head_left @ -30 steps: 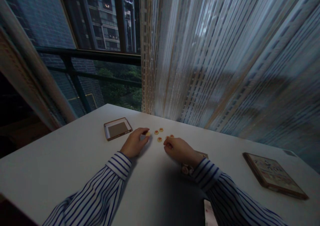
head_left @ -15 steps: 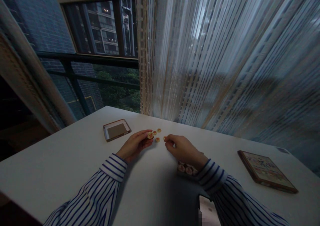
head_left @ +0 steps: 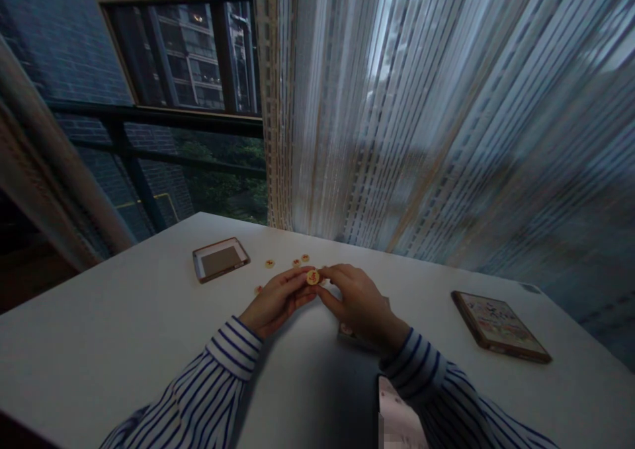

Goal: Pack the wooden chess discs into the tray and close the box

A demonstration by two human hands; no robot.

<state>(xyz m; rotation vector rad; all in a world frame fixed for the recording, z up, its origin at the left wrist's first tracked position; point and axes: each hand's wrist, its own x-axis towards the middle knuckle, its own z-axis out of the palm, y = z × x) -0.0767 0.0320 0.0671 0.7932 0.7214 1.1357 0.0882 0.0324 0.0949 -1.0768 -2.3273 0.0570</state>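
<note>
Premises appear domestic: a room in a home. Evidence: sheer striped curtain point(head_left: 397, 105), twelve to three o'clock; gathered drape point(head_left: 59, 161) at nine; dark railing point(head_left: 198, 115) at ten — beyond it, brick wall point(head_left: 64, 45) and multi-storey building point(head_left: 193, 59); plain white table point(head_left: 278, 383) at six.

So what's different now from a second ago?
The left hand moved right, bringing its Chinese chess piece up against the right hand. Two loose pieces came into view near the left hand. The shallow tray and picture-covered box stayed put.
</note>
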